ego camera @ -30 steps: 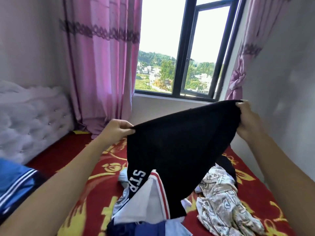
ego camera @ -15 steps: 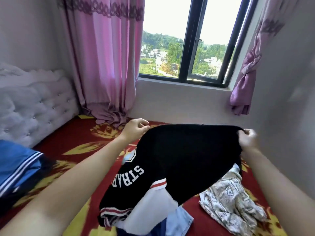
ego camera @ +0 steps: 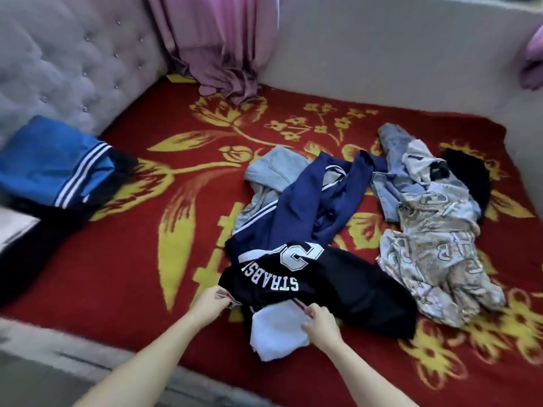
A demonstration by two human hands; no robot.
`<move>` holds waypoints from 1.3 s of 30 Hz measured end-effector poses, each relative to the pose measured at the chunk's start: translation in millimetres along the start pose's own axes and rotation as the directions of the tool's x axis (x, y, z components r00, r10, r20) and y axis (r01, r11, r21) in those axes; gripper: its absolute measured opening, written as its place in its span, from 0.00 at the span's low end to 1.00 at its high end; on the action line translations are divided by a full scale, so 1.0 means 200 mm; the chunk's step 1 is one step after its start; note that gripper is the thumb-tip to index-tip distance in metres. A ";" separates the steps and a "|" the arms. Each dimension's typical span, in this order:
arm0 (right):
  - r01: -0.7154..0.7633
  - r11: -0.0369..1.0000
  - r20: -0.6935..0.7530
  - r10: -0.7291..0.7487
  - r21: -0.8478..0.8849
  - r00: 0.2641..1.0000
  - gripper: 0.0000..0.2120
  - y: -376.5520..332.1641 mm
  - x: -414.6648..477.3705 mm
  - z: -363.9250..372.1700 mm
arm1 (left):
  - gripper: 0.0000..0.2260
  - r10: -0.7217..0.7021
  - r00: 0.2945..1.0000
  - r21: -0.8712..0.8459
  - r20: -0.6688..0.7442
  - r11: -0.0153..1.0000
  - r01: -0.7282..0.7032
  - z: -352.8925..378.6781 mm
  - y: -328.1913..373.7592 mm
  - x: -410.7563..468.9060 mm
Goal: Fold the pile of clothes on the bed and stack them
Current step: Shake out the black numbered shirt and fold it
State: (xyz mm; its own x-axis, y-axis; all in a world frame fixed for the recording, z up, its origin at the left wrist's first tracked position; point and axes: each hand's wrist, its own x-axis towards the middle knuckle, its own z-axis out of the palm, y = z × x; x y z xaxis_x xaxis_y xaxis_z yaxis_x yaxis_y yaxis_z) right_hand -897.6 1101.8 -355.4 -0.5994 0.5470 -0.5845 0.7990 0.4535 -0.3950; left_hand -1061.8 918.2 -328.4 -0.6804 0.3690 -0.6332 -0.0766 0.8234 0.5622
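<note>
A black jersey (ego camera: 332, 286) with white letters and a white sleeve (ego camera: 279, 330) lies on the red and yellow bed cover (ego camera: 147, 259), near its front edge. My left hand (ego camera: 210, 305) pinches the jersey's striped hem at the left. My right hand (ego camera: 321, 324) pinches the striped edge beside the white sleeve. Behind the jersey lies the loose pile: a navy garment (ego camera: 308, 207), a light grey piece (ego camera: 270, 171), jeans (ego camera: 393, 160) and a patterned grey garment (ego camera: 426, 245). A folded blue garment with white stripes (ego camera: 53, 163) sits on dark clothes at the far left.
A tufted grey headboard (ego camera: 67, 54) runs along the left. A pink curtain (ego camera: 220, 48) hangs onto the bed's far corner, and a pale wall (ego camera: 382, 54) bounds the back. Another black garment (ego camera: 470, 174) lies at the pile's right end.
The jersey was held up in the air in both hands; now it lies on the bed in front of the pile. My view has tipped down from the window to the bed.
</note>
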 end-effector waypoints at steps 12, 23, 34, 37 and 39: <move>0.477 0.731 0.061 -0.517 -0.488 0.854 0.19 -0.46 0.27 0.55 | 0.05 -0.309 0.949 -0.298 -0.068 0.914 0.276 -0.05 -0.58 0.04; 0.539 0.377 0.423 -0.350 -0.754 0.836 0.32 -0.87 0.69 0.59 | 0.05 -0.392 0.918 -0.460 -0.056 0.827 0.324 -0.18 -0.86 0.08; 0.438 0.843 -0.251 -0.518 -0.314 0.818 0.07 -0.95 0.37 0.07 | 0.03 -0.094 0.994 -0.523 -0.056 0.851 0.051 -0.33 -0.43 0.08; 0.606 0.786 -0.414 -0.595 -0.123 0.689 0.03 -1.06 0.20 -0.18 | 0.11 0.098 0.991 -0.562 -0.091 0.817 -0.132 -0.42 -0.15 0.06; 0.649 0.759 -0.468 -0.554 0.055 0.688 0.04 -1.12 0.08 -0.34 | 0.21 0.234 0.969 -0.563 -0.078 0.792 -0.236 -0.48 0.04 0.00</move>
State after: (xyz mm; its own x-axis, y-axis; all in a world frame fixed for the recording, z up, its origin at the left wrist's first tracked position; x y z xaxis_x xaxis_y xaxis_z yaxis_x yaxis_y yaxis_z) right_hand -1088.7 1056.7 -228.1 -0.8783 0.4544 0.1488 0.2201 0.6605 -0.7178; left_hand -1133.3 884.2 -272.7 -0.7338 0.5167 -0.4410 -0.3105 0.3224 0.8943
